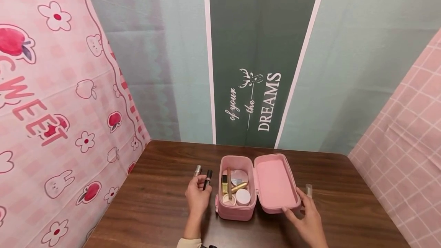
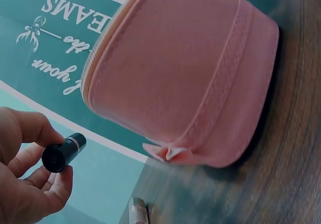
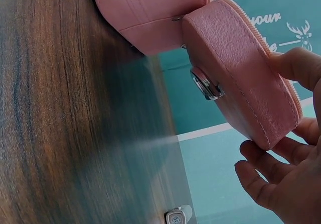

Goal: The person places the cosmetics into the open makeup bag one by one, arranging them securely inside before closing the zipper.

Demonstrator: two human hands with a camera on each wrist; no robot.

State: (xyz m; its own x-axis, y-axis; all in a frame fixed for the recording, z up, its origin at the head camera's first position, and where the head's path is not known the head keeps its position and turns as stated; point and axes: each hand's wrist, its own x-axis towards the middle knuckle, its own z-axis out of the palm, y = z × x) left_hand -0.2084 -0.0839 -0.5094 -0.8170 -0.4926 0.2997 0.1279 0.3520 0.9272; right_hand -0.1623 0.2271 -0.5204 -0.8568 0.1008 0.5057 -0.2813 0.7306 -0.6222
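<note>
A pink cosmetic case (image 1: 236, 214) stands with its lid (image 1: 276, 183) folded out to the right. My left hand (image 1: 198, 198), left of the case, pinches a small black lipstick tube (image 2: 62, 153) between thumb and fingers. My right hand (image 1: 308, 217) grips the lid's outer edge, thumb on the zip side and fingers beneath. Inside the case lie a gold tube (image 1: 240, 187), a brown pencil-like stick (image 1: 229, 185), a black-and-gold tube (image 1: 224, 183), a round white-lidded pot (image 1: 243, 197) and a round pale piece (image 1: 239, 177).
A silver-topped tube (image 1: 198, 170) stands on the wooden table (image 1: 165, 179) behind my left hand. Beyond my right hand is a small clear-topped item (image 1: 309, 190). Patterned cloths hang at the back and both sides; a metal ring (image 3: 205, 84) sits on the lid's outside.
</note>
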